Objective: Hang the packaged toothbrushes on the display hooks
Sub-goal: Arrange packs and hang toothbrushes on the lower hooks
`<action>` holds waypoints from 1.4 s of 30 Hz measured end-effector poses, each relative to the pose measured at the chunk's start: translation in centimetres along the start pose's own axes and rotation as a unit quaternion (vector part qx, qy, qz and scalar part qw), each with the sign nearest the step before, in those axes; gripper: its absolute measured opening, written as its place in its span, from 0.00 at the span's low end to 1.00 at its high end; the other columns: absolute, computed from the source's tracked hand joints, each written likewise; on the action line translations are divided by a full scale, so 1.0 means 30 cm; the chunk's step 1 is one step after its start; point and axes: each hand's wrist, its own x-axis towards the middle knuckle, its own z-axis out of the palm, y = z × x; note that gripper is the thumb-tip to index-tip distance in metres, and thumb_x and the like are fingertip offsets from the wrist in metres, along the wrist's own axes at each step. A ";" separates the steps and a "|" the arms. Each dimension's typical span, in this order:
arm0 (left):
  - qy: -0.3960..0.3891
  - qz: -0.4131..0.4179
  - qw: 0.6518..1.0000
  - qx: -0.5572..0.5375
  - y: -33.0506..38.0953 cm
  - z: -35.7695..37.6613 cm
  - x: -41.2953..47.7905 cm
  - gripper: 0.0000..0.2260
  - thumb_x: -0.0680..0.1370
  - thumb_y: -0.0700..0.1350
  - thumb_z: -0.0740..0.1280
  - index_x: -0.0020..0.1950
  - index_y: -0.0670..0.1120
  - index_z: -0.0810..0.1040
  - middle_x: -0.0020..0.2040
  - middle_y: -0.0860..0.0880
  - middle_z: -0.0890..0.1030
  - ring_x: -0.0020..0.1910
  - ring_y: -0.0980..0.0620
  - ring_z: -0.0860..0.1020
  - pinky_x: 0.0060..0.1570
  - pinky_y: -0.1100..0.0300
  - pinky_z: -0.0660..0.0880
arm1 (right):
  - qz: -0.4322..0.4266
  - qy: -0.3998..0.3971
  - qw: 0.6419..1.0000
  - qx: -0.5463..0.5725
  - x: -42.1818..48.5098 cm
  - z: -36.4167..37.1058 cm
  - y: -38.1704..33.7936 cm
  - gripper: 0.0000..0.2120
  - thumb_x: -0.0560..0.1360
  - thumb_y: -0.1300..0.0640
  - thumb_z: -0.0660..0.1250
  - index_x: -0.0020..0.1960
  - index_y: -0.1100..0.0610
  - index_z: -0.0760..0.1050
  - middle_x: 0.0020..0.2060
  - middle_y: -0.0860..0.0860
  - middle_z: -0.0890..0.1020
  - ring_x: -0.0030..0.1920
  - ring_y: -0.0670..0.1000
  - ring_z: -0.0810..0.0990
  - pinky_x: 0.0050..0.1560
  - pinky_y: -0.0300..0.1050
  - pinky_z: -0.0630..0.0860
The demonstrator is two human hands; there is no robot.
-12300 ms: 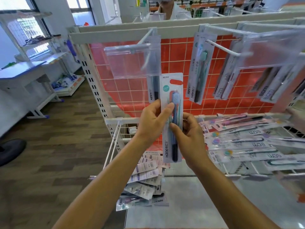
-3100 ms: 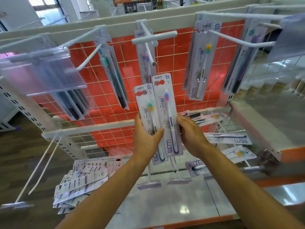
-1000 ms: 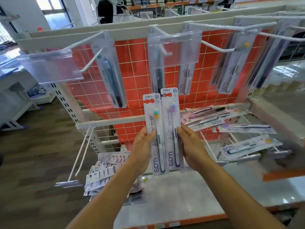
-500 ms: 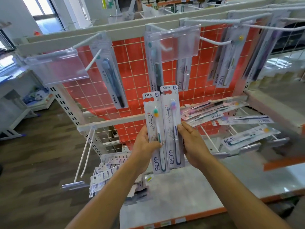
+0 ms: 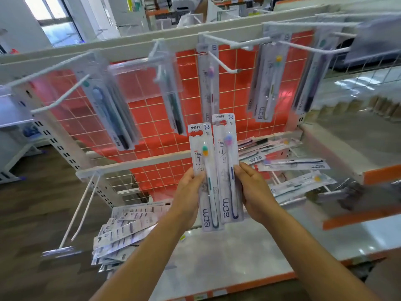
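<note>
Our left hand (image 5: 188, 197) gripped one green-headed toothbrush pack (image 5: 206, 168), our right hand (image 5: 255, 192) gripped one purple-headed toothbrush pack (image 5: 225, 161), two upright

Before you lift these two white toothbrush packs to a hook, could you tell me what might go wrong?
The left hand and right hand each pinch one white card pack by its lower half, so the tops of the green-bristled toothbrush pack and the purple-bristled toothbrush pack may flex and miss the white wire hook. They sit edge to edge, so threading one could drag the other loose.
</note>
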 end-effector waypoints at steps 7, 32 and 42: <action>0.001 0.002 1.000 0.009 -0.035 0.176 0.021 0.11 0.83 0.42 0.58 0.62 0.46 0.76 0.57 0.44 0.83 0.57 0.43 0.81 0.59 0.43 0.77 | -0.010 0.016 1.000 -0.008 0.004 -0.165 -0.035 0.12 0.82 0.56 0.57 0.52 0.50 0.80 0.47 0.48 0.86 0.49 0.49 0.85 0.47 0.45 0.79; 0.050 -0.034 0.998 0.026 -0.181 0.375 -0.041 0.10 0.82 0.41 0.60 0.60 0.48 0.79 0.54 0.47 0.85 0.56 0.44 0.82 0.58 0.41 0.77 | 0.024 0.001 0.999 -0.043 -0.030 -0.402 -0.002 0.13 0.82 0.56 0.56 0.52 0.49 0.80 0.47 0.50 0.86 0.49 0.51 0.84 0.46 0.45 0.80; 0.018 -0.052 0.998 0.035 -0.253 0.265 -0.097 0.12 0.81 0.42 0.62 0.64 0.45 0.76 0.56 0.46 0.84 0.57 0.45 0.81 0.61 0.43 0.76 | 0.067 0.038 0.996 -0.033 -0.111 -0.325 0.093 0.14 0.83 0.57 0.55 0.50 0.49 0.80 0.47 0.49 0.86 0.52 0.51 0.83 0.56 0.50 0.78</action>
